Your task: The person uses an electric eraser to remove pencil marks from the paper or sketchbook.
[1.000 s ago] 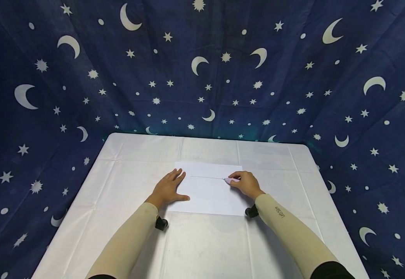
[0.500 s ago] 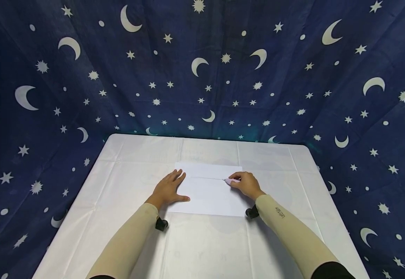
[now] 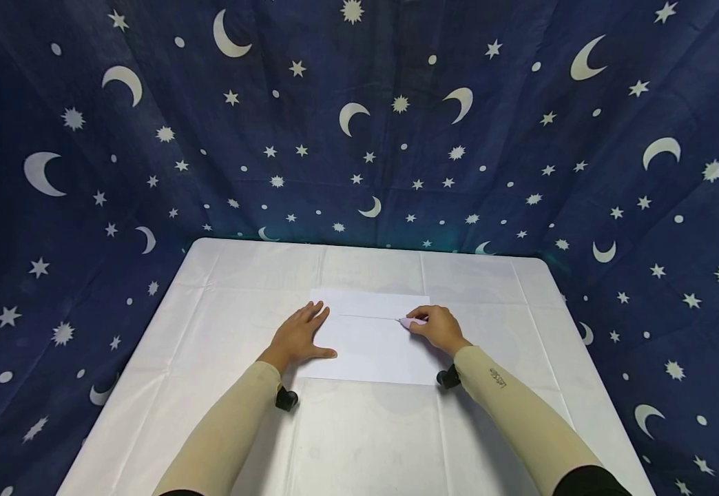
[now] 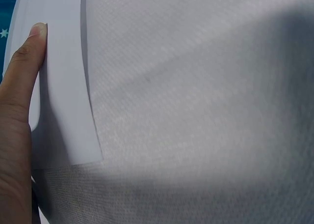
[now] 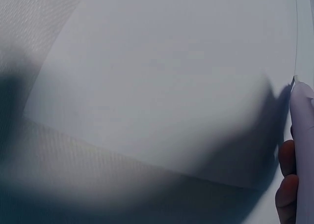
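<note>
A white sheet of paper lies on the table. My left hand rests spread on its left side, thumb pointing right; the left wrist view shows that thumb lying on the paper near its edge. My right hand grips a lavender utility knife with a small grey tip, right at the paper's surface. From the tip a thin straight line runs left across the upper part of the sheet. In the right wrist view only some fingertips show beside the knife's body.
The table wears a white cloth with fold creases. Behind and at both sides hangs a dark blue curtain with moons and stars. A small black wrist camera sits under the left wrist, another black camera under the right.
</note>
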The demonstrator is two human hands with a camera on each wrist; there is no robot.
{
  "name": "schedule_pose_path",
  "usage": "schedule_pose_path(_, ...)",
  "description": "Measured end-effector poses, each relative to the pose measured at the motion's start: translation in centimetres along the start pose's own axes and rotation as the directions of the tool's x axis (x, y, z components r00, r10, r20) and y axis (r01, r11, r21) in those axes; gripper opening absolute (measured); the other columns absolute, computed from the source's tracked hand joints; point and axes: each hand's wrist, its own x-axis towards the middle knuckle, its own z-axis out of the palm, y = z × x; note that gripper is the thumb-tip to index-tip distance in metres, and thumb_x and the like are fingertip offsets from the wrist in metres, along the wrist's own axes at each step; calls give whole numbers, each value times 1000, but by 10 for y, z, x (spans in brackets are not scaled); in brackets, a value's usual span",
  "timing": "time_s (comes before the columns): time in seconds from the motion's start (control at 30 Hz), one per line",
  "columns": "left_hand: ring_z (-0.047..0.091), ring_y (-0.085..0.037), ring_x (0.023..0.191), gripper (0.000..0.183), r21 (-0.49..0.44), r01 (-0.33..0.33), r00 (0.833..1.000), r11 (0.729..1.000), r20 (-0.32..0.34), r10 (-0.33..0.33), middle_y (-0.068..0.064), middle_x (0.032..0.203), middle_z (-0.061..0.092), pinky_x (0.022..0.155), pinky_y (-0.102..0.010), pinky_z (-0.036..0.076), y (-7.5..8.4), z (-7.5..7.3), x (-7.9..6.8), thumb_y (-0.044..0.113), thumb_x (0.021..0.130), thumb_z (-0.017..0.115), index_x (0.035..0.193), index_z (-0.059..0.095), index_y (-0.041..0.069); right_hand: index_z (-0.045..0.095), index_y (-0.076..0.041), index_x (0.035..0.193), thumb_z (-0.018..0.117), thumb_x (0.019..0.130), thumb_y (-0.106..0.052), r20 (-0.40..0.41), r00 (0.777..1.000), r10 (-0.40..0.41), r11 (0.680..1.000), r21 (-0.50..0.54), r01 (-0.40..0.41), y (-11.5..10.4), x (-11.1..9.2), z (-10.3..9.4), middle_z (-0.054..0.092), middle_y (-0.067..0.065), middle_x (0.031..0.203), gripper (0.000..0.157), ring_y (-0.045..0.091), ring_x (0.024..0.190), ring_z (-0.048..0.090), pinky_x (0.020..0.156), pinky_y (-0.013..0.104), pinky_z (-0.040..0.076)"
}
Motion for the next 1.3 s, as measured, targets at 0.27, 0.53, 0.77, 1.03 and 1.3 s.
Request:
schedule_pose_path(0.27, 13, -25, 153, 111, 2, 7, 1000, 1000, 11, -7, -1, 165, 17, 124, -44, 16, -2, 2, 1, 78, 72, 64, 158, 23, 21, 78, -18, 101, 75, 86, -24, -2, 1000, -13, 1000, 3, 13, -4, 3, 7, 74, 2, 104, 16, 23, 98, 65, 88, 43, 51)
schedule_pose_path(0.53, 14, -26, 152, 111, 5, 1, 1000, 1000, 1, -1, -2, 165, 18, 123, -44, 17, -2, 4, 1, 78, 72, 64, 158, 24, 21, 78, -17, 101, 75, 86, -23, -2, 1000, -20, 1000, 2, 20, -5, 3, 8, 74, 2, 105, 17, 23, 98, 65, 88, 45, 51)
schedule_pose_path(0.77, 13, -26, 153, 111, 0, -1, 1000, 1000, -2, 1, -2, 165, 18, 123, -44, 17, -2, 2, 0, 78, 72, 64, 158, 24, 20, 78, -16, 102, 74, 87, -23, 5, 1000, 2, 1000, -18, -2, -2, 2, 5, 74, 3, 105, 18, 25, 100, 64, 91, 46, 51)
schedule_pose_path(1.03, 13, -25, 153, 111, 20, 17, 1000, 1000, 21, -18, -2, 165, 17, 124, -43, 17, 0, -2, 0, 79, 72, 64, 158, 24, 21, 78, -15, 102, 75, 86, -21, -1, 1000, -18, 1000, 1, 18, -4, 2, 5, 74, 4, 105, 17, 24, 98, 65, 89, 45, 51)
schedule_pose_path(1.3, 14, -26, 152, 111, 2, 5, 1000, 1000, 6, -5, -2, 165, 19, 123, -45, 18, 0, 0, 0, 78, 72, 65, 157, 25, 20, 78, -17, 102, 74, 86, -21, 2, 1000, -13, 1000, 11, 13, -9, 3, 8, 74, 4, 107, 18, 24, 100, 66, 90, 45, 51)
